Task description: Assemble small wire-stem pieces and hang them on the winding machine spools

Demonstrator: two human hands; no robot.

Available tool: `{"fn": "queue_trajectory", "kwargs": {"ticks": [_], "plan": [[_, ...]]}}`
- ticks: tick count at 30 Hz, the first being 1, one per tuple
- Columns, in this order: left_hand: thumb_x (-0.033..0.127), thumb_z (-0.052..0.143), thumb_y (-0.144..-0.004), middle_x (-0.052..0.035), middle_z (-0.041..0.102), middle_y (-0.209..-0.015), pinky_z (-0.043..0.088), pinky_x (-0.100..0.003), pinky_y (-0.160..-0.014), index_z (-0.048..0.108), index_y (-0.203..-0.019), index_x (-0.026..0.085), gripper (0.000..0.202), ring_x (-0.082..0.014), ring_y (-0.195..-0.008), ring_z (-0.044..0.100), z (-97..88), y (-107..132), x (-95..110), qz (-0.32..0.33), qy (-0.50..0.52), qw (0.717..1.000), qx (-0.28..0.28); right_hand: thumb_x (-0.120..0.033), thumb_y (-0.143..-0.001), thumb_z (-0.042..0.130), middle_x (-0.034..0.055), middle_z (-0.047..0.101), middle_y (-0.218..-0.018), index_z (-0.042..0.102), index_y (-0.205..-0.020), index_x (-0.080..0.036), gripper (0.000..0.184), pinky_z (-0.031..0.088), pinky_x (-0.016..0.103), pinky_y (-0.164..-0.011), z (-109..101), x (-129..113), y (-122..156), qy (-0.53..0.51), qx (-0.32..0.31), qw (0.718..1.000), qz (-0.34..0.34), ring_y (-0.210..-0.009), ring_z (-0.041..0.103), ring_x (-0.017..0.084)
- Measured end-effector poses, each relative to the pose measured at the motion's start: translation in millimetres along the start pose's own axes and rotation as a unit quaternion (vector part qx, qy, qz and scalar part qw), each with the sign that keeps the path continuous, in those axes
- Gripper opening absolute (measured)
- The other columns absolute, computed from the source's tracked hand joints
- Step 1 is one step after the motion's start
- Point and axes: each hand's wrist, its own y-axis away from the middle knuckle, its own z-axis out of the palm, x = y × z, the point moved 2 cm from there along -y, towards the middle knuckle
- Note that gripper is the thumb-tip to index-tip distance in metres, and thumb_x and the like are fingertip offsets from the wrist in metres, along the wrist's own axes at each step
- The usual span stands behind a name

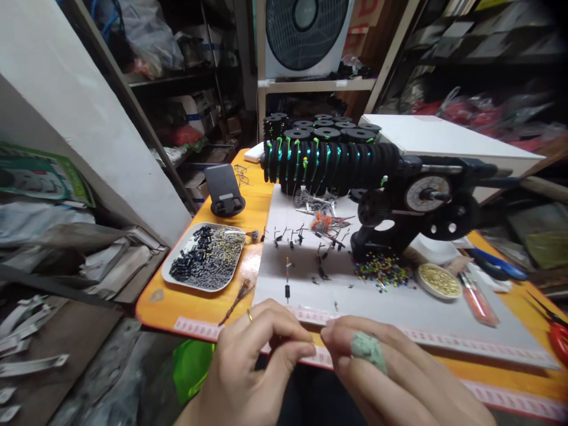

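Observation:
Both my hands are close together over the table's front edge. My left hand (261, 355), with a ring on one finger, pinches thumb against forefinger; what lies between the tips is too small to make out. Just right of it, my right hand (390, 367) has its fingers drawn together, a green wrap (369, 350) around one of them. Its fingertips point at the left hand's pinch, and I cannot tell what they hold. Beyond the hands, a small black cylinder (287, 291) on an orange-tipped stem lies on the white board (266, 284), with several similar pieces (300, 236) behind it.
A white tray (213, 289) of grey and black pieces stands left, near a phone stand (224, 186). Coloured beads (384, 271) and a dish of gold pieces (439, 280) lie right. A black winding device (412, 195) bears foam spools (328, 163). Red-handled scissors (560, 340) lie far right.

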Motion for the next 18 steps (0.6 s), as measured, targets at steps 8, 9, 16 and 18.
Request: {"fn": "queue_trajectory", "kwargs": {"ticks": [8, 9, 16, 18], "plan": [[0.002, 0.061, -0.084, 0.0017, 0.064, -0.075, 0.049, -0.018, -0.064, 0.06, -0.083, 0.019, 0.018, -0.0094, -0.07, 0.063, -1.3, -2.6, 0.5, -0.002, -0.023, 1.0, -0.002, -0.009, -0.092, 0.049, 0.0065, 0.07, -0.088, 0.06, -0.083, -0.02, 0.017, 0.059, 0.029, -0.079, 5.9, 14.9, 9.7, -0.012, -0.076, 0.995, 0.066, -0.094, 0.069, 0.02], [0.002, 0.061, -0.084, 0.0017, 0.064, -0.075, 0.049, -0.018, -0.064, 0.06, -0.083, 0.019, 0.017, -0.0093, -0.07, 0.062, -1.5, -2.9, 0.3, -0.002, -0.028, 1.0, -0.003, -0.01, -0.091, 0.05, 0.0065, 0.069, -0.087, 0.059, -0.082, -0.02, 0.016, 0.059, 0.029, -0.076, 5.6, 15.4, 9.3, -0.019, -0.077, 0.994, 0.072, -0.091, 0.069, 0.02], [0.007, 0.059, -0.087, -0.0037, 0.064, -0.084, 0.05, -0.02, -0.066, 0.063, -0.087, 0.017, 0.011, -0.0121, -0.077, 0.063, -7.8, -8.7, -10.1, -0.021, -0.076, 0.996, -0.042, -0.014, -0.088, 0.057, 0.0033, 0.067, -0.074, 0.059, -0.084, -0.024, 0.011, 0.055, 0.028, -0.054, 10.9, 22.2, 4.0, -0.065, -0.049, 0.989, 0.123, -0.066, 0.067, 0.018], [0.007, 0.059, -0.088, -0.0028, 0.064, -0.084, 0.05, -0.019, -0.069, 0.063, -0.087, 0.017, 0.011, -0.0108, -0.076, 0.061, -9.4, -12.8, -10.7, -0.022, -0.091, 0.995, -0.043, -0.016, -0.088, 0.056, 0.0046, 0.069, -0.078, 0.059, -0.083, -0.025, 0.011, 0.055, 0.028, -0.053, 16.1, 24.6, 4.5, -0.047, -0.054, 0.99, 0.118, -0.069, 0.069, 0.02]]}}
